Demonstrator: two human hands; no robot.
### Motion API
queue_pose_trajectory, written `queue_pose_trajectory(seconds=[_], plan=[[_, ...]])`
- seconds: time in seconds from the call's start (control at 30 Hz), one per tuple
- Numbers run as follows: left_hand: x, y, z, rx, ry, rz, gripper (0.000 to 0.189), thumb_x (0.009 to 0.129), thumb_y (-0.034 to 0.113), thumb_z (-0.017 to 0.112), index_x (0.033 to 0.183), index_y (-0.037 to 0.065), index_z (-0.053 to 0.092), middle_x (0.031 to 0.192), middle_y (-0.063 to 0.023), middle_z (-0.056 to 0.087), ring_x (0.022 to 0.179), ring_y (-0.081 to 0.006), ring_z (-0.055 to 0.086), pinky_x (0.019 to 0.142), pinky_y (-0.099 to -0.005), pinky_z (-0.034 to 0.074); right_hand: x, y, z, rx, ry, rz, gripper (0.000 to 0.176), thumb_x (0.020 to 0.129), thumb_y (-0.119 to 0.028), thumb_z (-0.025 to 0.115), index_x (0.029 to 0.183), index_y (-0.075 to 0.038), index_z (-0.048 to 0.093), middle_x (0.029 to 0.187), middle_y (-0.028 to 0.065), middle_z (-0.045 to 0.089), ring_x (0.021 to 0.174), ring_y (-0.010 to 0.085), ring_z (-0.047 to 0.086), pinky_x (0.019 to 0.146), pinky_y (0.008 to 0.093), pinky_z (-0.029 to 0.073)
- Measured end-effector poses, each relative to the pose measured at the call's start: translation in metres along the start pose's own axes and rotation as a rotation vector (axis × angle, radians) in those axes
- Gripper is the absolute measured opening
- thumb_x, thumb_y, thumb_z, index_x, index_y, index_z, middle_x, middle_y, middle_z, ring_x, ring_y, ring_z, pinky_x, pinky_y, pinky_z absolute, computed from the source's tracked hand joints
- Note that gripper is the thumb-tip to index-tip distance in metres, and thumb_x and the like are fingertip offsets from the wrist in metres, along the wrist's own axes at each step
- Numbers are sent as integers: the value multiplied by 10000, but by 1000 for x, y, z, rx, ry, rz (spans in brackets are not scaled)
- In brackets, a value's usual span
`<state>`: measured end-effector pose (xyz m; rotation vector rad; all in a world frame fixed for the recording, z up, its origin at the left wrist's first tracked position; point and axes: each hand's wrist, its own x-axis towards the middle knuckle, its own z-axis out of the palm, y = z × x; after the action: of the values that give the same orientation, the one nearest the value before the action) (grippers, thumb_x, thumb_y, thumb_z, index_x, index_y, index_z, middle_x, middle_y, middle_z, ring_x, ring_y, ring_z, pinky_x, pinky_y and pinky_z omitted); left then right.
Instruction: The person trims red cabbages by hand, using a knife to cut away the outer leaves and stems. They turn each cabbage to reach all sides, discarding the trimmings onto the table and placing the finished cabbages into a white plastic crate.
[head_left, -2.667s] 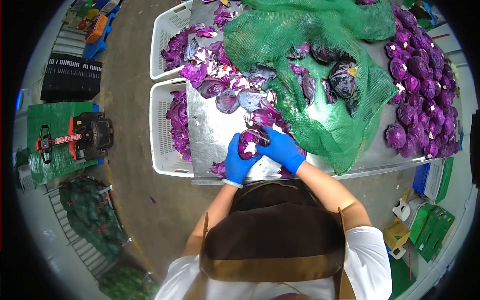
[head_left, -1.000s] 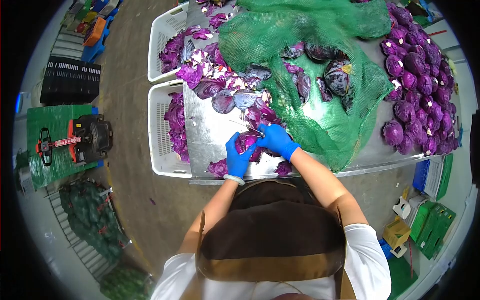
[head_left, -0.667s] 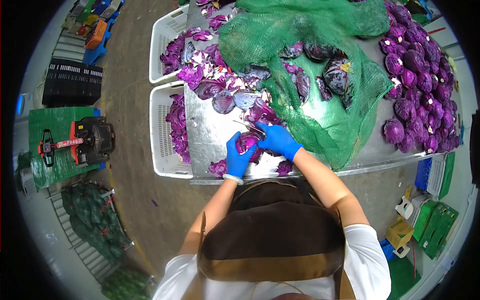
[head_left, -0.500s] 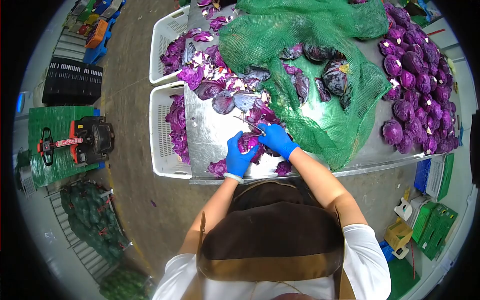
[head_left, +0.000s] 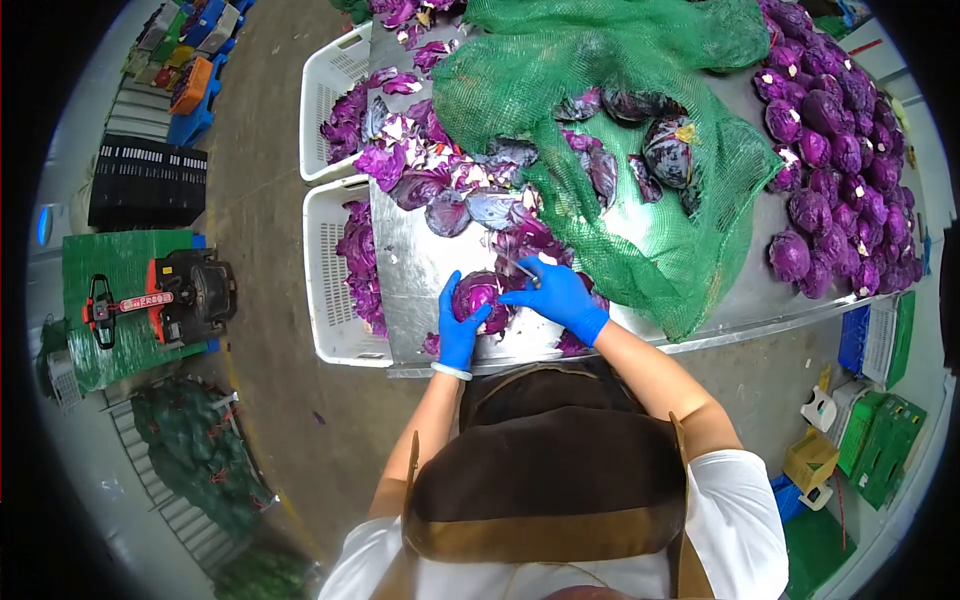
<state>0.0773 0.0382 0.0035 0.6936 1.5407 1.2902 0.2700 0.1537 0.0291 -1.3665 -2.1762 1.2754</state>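
A red cabbage sits near the front edge of the metal table, with my blue-gloved left hand wrapped round its left side. My right hand, also in a blue glove, grips a knife whose blade points up and to the left. Its fingertips are at the right side of the cabbage. Loose purple leaves lie just beyond and beside the hands. The knife's handle is hidden in my right fist.
A green mesh bag with dark cabbages lies across the table. Many purple cabbages are piled at right. White crates of leaves stand along the left edge. A pallet truck is on the floor at far left.
The cabbage between my hands now shows more fully. My left hand has moved slightly left, and my right hand has shifted right and down with the knife.
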Motion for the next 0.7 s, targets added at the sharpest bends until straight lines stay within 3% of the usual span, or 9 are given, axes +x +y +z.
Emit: queue_pose_trajectory(seconds=[0.03, 0.13, 0.3, 0.4, 0.57, 0.67, 0.7], plan=[[1, 3, 0, 46, -11, 38, 900, 757, 154, 850, 1499, 36, 354, 1418, -142, 465, 1285, -252, 496, 1114, -380, 408, 2, -15, -9, 104, -152, 91, 700, 744, -606, 766, 1157, -60, 623, 929, 185, 686, 891, 367, 683, 782, 454, 526], [4, 7, 3, 91, -21, 98, 908, 744, 168, 863, 1491, 33, 365, 1434, -140, 447, 1292, -251, 490, 1118, -380, 403, 13, -10, -9, 218, -124, 40, 682, 729, -599, 781, 1096, -45, 627, 920, 193, 682, 889, 367, 683, 771, 462, 517], [3, 1, 5, 363, 27, 275, 883, 697, 193, 889, 1437, 19, 440, 1325, -135, 486, 1223, -269, 524, 1080, -383, 426, 11, -1, 3, 21, -164, -14, 446, 782, -334, 743, 1072, -31, 591, 896, 261, 670, 873, 424, 675, 754, 513, 522], [-2, 2, 12, 486, 72, 363, 893, 679, 192, 899, 1432, 18, 451, 1302, -131, 496, 1209, -270, 529, 1071, -382, 430, 3, -9, 22, -45, -3, -3, 439, 774, -307, 730, 1080, -40, 563, 908, 250, 676, 863, 435, 668, 745, 526, 523], [0, 18, 21, 457, 93, 352, 872, 703, 123, 867, 1455, 32, 434, 1345, -125, 511, 1227, -256, 534, 1086, -372, 422, 7, -15, 1, 26, 47, 51, 389, 780, -256, 706, 1105, -86, 577, 883, 225, 694, 835, 427, 674, 722, 517, 531], [7, 16, 13, -62, 201, 66, 792, 749, 79, 810, 1449, 23, 445, 1358, -130, 528, 1226, -261, 543, 1074, -382, 438, 14, 31, -32, 125, 212, 232, 362, 798, -251, 698, 1117, -100, 614, 916, 212, 709, 849, 426, 679, 729, 507, 537], [6, 32, 10, -269, 187, 29, 769, 766, -2, 738, 1468, 34, 428, 1390, -129, 528, 1240, -251, 543, 1091, -380, 431, 11, 50, -53, 45, 191, 233, 383, 796, -241, 709, 1137, -88, 627, 923, 204, 710, 832, 406, 685, 722, 480, 538]])
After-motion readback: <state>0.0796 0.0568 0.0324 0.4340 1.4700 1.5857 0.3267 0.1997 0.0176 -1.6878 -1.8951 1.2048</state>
